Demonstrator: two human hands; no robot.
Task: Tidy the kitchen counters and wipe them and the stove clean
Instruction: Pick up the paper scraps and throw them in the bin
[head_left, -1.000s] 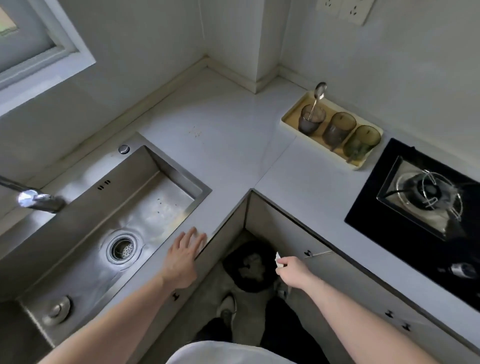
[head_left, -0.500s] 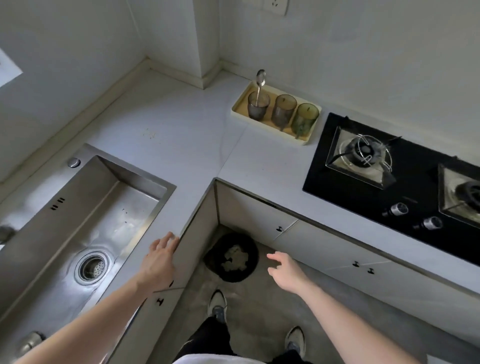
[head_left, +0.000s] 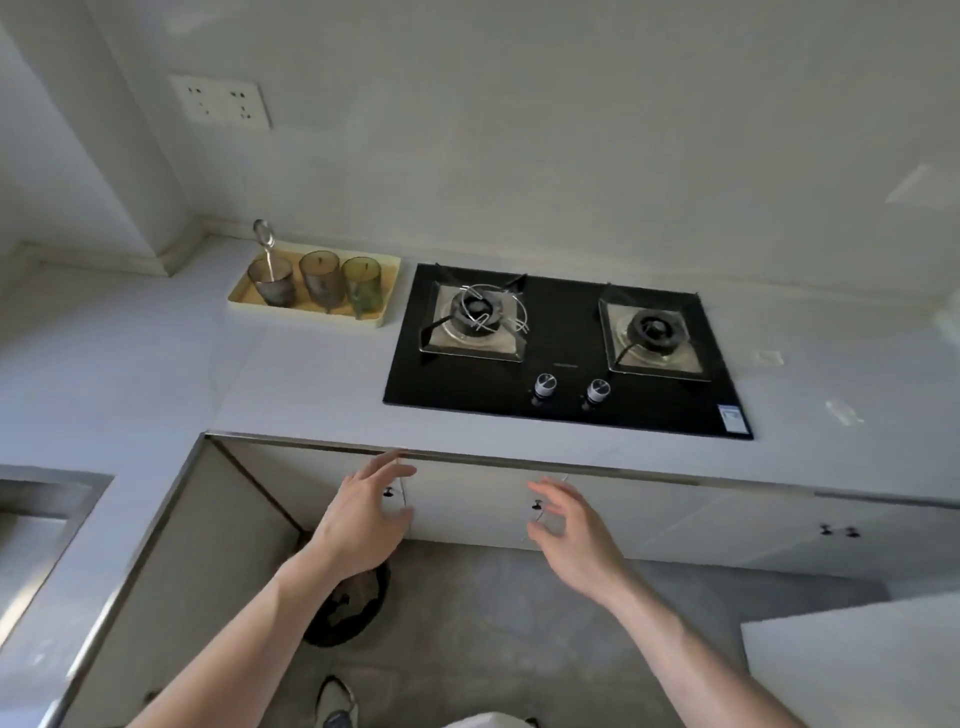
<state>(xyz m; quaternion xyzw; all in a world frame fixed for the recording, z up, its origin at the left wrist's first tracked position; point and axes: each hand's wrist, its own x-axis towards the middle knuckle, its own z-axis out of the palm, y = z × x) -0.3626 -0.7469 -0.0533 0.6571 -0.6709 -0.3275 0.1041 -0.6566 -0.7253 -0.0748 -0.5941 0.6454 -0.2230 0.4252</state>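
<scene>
Head view: the smooth pale grey stone tabletop (head_left: 291, 374) carries a glossy black glass two-burner stove (head_left: 566, 353) with two round metal knobs. Just left of it, a cream rectangular tray (head_left: 239, 304) holds three ribbed tinted glasses, one with a metal spoon (head_left: 265, 244). The left hand (head_left: 363, 519) and right hand (head_left: 571, 530) hover before the white cabinet doors, fingers relaxed, holding nothing.

Wall socket (head_left: 221, 100); floor bin (head_left: 347, 609)
</scene>
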